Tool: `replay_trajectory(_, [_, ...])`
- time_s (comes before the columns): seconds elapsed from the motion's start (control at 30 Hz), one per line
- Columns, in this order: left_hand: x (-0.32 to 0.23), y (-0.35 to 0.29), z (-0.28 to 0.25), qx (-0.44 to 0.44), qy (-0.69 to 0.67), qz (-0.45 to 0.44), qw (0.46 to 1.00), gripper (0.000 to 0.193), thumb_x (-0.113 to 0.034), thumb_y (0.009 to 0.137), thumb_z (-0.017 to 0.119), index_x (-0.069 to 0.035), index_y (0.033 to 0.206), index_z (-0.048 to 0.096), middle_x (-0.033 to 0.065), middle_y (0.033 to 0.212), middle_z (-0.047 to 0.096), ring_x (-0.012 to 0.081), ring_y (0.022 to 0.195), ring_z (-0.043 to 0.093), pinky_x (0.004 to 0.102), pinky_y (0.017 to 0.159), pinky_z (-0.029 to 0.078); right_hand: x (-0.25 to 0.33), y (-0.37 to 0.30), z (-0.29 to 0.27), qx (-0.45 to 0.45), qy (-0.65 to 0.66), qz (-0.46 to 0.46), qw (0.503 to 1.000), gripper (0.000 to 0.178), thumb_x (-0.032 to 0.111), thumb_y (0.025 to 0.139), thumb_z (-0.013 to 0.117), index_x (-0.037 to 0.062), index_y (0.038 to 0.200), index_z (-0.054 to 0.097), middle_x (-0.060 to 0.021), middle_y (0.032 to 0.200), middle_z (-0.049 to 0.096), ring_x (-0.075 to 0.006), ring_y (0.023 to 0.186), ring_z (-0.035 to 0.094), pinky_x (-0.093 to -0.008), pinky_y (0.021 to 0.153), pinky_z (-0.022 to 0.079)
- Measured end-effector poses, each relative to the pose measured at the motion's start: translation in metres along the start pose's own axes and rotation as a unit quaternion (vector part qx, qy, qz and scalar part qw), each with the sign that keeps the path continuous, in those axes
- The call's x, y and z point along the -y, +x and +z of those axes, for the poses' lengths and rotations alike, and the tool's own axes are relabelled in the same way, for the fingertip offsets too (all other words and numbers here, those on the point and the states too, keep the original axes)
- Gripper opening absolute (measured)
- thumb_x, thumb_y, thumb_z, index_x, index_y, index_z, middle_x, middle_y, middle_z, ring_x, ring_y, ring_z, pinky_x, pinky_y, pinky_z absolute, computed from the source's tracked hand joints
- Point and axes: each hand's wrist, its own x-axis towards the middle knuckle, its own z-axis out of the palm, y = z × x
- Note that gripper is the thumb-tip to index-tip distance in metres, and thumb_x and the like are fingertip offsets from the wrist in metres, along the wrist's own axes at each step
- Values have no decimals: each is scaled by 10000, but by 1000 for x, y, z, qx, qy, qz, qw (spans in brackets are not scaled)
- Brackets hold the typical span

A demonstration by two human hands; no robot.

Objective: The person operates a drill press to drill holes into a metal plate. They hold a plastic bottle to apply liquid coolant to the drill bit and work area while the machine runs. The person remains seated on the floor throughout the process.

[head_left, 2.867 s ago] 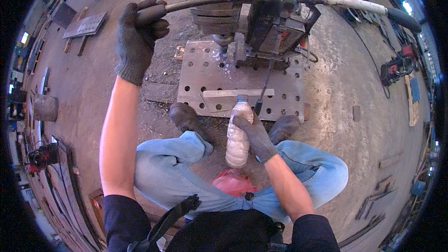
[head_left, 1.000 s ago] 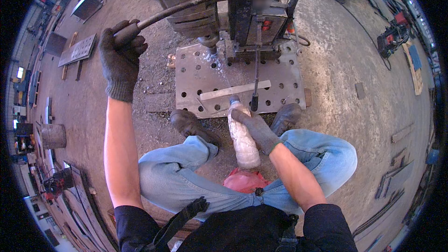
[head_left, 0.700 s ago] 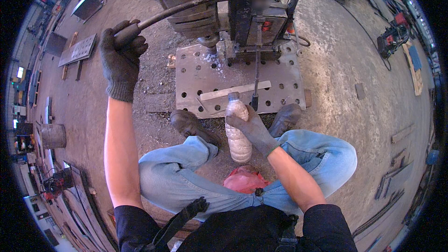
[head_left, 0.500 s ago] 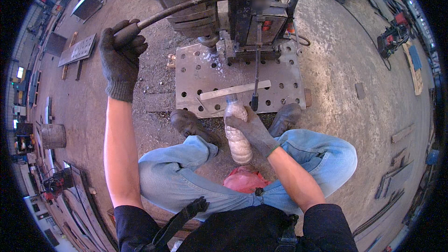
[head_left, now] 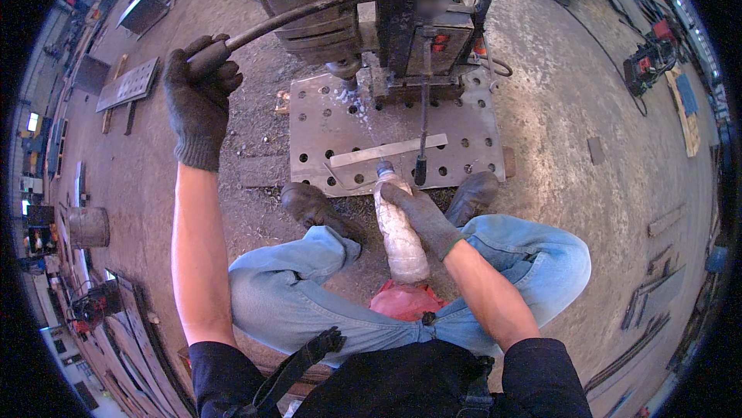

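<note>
My gloved left hand (head_left: 202, 97) is wrapped round the dark grip of a long feed lever (head_left: 325, 5) on a magnetic drill press (head_left: 309, 23). In my gloved right hand (head_left: 417, 213) is a plastic bottle (head_left: 403, 252) of whitish liquid, tilted with its cap end toward the plate. Below the drill's bit (head_left: 346, 70) lies a steel plate (head_left: 317, 130) with several round holes. White liquid is spattered on the plate near the bit. A flat metal strip (head_left: 389, 150) rests across the plate's near part, and a second lever (head_left: 423, 120) hangs over it.
My boots (head_left: 473, 195) stand at the plate's near edge, between my bent knees. A red cloth-like thing (head_left: 402, 300) lies beneath me. Metal shavings cover the floor left of the plate. At the right are a red and black machine (head_left: 645, 70) and a cable; a perforated plate (head_left: 130, 87) is at the left.
My right hand has squeezed and tipped the bottle a little; its base has moved toward me and its cap end slightly right. My left hand stays on the lever.
</note>
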Motion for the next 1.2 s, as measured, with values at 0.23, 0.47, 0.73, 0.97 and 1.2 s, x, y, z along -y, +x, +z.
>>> replay_trajectory(0.23, [1, 0, -3, 15, -5, 4, 1000, 500, -428, 966, 452, 11, 1184, 549, 160, 1081, 650, 204, 692, 529, 335, 614, 442, 1, 1, -2, -2, -5, 10, 1000, 606, 376, 852, 718, 0, 1266, 486, -85, 962, 630, -157, 727, 629, -303, 643, 544])
replay_trajectory(0.47, [2, 2, -3, 26, -9, 8, 1000, 524, -452, 950, 484, 8, 1193, 547, 162, 1095, 650, 206, 687, 520, 336, 629, 444, 2, 1, -4, -5, -12, 6, 1000, 571, 346, 851, 721, 10, 1253, 496, -87, 962, 633, -163, 775, 640, -312, 674, 550])
replay_trajectory(0.73, [2, 1, -6, 21, -4, 8, 1000, 519, -453, 948, 488, -1, 1196, 549, 175, 1156, 643, 209, 697, 524, 344, 630, 441, 14, -11, 10, -8, -77, -85, 993, 494, 330, 826, 735, 4, 1152, 558, -91, 954, 637, -165, 777, 636, -311, 679, 543])
replay_trajectory(0.97, [2, 2, -6, 25, -17, 2, 1000, 501, -430, 963, 456, 2, 1202, 539, 181, 1154, 641, 211, 697, 527, 348, 631, 437, 14, -14, 13, -23, -79, -90, 993, 473, 327, 818, 741, 14, 1130, 573, -82, 920, 639, -158, 747, 634, -298, 646, 541])
replay_trajectory(1.2, [0, -1, -5, 18, -7, 1, 1000, 503, -434, 956, 468, -4, 1207, 534, 171, 1164, 636, 200, 706, 521, 343, 632, 437, 17, -18, 18, -23, -32, -28, 999, 524, 354, 826, 740, 13, 1179, 556, -83, 926, 633, -160, 735, 633, -305, 633, 544])
